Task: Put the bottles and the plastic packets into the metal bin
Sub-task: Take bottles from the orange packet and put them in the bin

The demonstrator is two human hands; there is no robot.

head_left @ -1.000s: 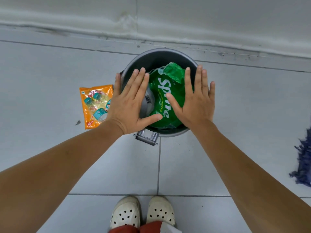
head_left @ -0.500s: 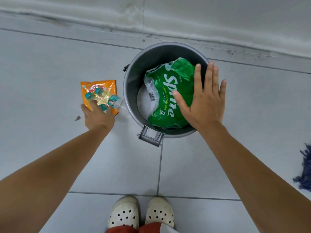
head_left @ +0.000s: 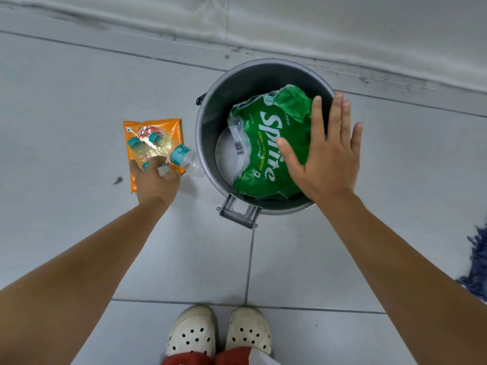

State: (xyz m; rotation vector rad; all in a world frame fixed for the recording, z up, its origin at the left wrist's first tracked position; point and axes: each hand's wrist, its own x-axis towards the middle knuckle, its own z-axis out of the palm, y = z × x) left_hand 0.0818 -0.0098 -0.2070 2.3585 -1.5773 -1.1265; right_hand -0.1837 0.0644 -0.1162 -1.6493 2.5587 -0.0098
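The round metal bin [head_left: 207, 143] stands on the tiled floor near the wall. A green Sprite plastic packet [head_left: 263, 138] lies crumpled inside it, and my right hand [head_left: 326, 156] rests flat on the packet's right side with fingers spread. Left of the bin an orange plastic packet [head_left: 171, 126] lies flat on the floor. On top of it are clear bottles with teal labels [head_left: 180, 154], one pointing at the bin's wall. My left hand [head_left: 154, 181] covers the packet's near end, its fingers curled around the bottles' near ends.
The bin's metal handle [head_left: 238, 212] sticks out toward me. A white wall base runs along the back. A blue mop head [head_left: 477, 262] lies at the right edge. My feet in white clogs [head_left: 218, 330] stand on the tiles below the bin.
My left hand left the green packet, moved left and down to the bottles on the orange packet, and curled its fingers on them. My right hand stayed on the green packet.
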